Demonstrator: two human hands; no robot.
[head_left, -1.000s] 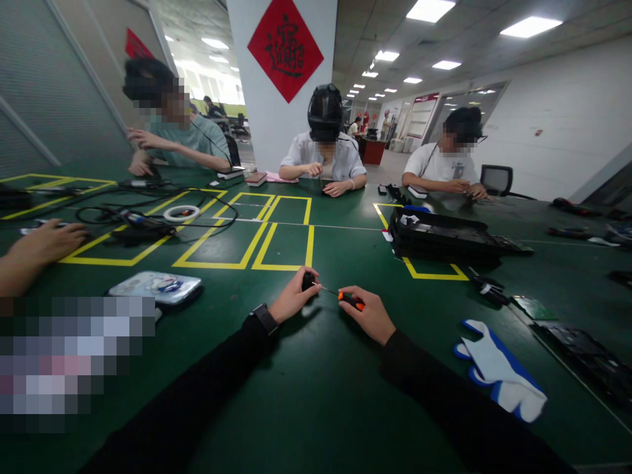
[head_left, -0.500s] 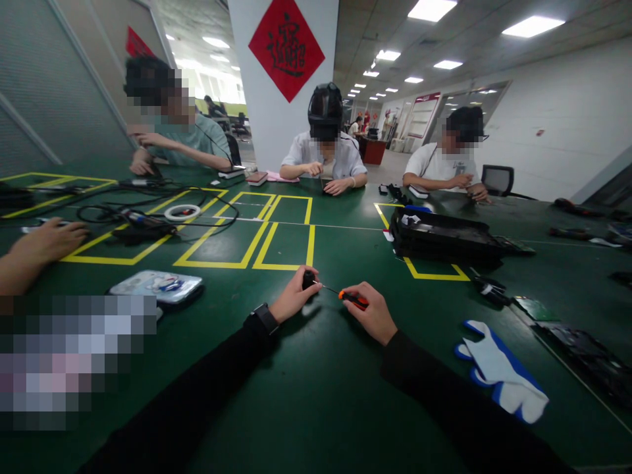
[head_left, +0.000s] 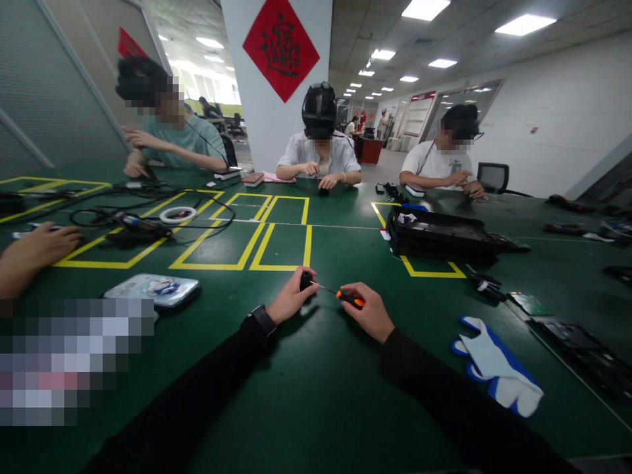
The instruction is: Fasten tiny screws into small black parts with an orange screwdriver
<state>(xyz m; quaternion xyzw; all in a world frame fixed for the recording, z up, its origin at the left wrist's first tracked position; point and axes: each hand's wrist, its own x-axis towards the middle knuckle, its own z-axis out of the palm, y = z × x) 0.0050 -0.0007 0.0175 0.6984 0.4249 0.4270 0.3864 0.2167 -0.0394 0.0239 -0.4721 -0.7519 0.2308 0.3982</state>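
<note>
Over the green table (head_left: 316,421), my left hand (head_left: 292,297) is closed on a small black object (head_left: 307,280), held between thumb and fingers. My right hand (head_left: 371,312) grips an orange and black screwdriver (head_left: 351,299) by its handle. The thin metal shaft points left, and its tip is at the black object; whether it touches is too small to tell. My right fingers wrap round part of the handle.
White and blue gloves (head_left: 498,365) lie at right. Black trays (head_left: 439,234) and circuit parts (head_left: 582,345) sit beyond. A phone-like case (head_left: 153,289), a tape roll (head_left: 178,214) and cables (head_left: 133,220) are at left. Another person's hand (head_left: 47,247) rests at far left; three people sit opposite.
The whole view has shifted slightly. The screwdriver handle has turned a little in my right hand, showing more orange at its end. Both hands keep their holds.
</note>
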